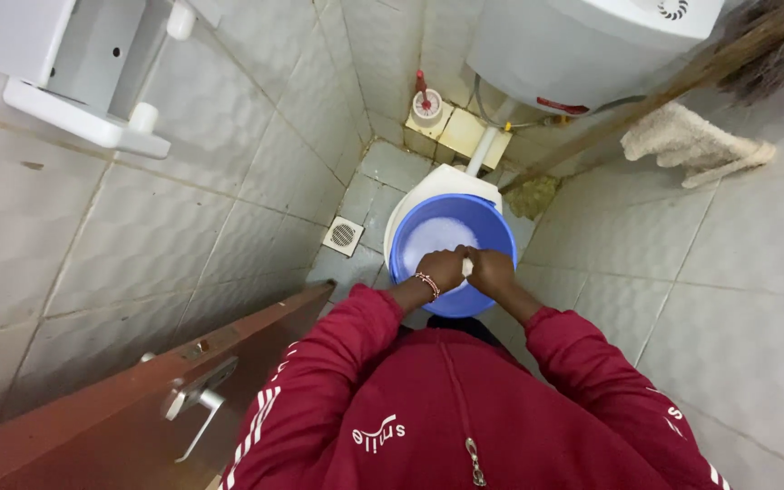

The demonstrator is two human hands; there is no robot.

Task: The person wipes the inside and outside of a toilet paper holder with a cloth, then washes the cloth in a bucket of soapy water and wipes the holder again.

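Grey-tiled toilet room (pixel 183 227) | blue bucket (pixel 492 238) on toilet | left hand (pixel 440 269), right hand (pixel 490 270) over it

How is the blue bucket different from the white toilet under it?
The blue bucket is bright blue; the toilet is white. The bucket sits on top, and the toilet shows only as a rim behind it. The bucket holds white foamy stuff; the toilet's inside is hidden. Both hands, left hand and right hand, meet over the bucket, not the toilet. Both look round.

Even soft light, wide-angle edge distortion
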